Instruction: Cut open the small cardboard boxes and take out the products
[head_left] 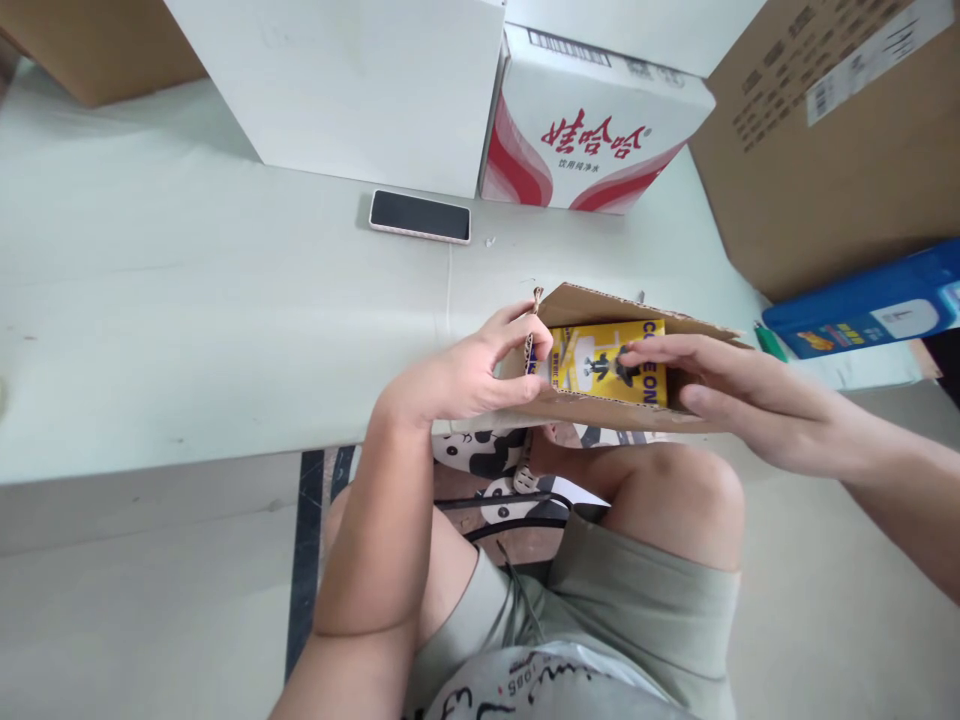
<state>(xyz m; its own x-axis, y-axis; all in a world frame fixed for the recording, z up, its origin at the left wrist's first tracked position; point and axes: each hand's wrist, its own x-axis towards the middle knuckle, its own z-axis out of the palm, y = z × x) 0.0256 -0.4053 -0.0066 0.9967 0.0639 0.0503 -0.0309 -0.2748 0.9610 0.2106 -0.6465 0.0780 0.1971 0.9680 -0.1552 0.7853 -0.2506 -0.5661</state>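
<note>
**Two hands at a small cardboard box holding a yellow carton**

The fingertips of the left hand [469, 375] were pinched shut on the left end flap of the cardboard box [600, 300]. The fingers of the right hand [720, 385] lay straight and unclenched on the yellow carton [581, 360] inside that box, with the thumb outside its near wall. The carton seemed light, stiff and smooth, and probably easy to dent. Its long edges looked the best hold, though the box walls crowded them. Beyond the box lay a phone [420, 215], with a white box [360, 80] and a red-and-white case [592, 130] behind it. To the box's right were a brown carton [832, 150] and a blue package [862, 310].
</note>
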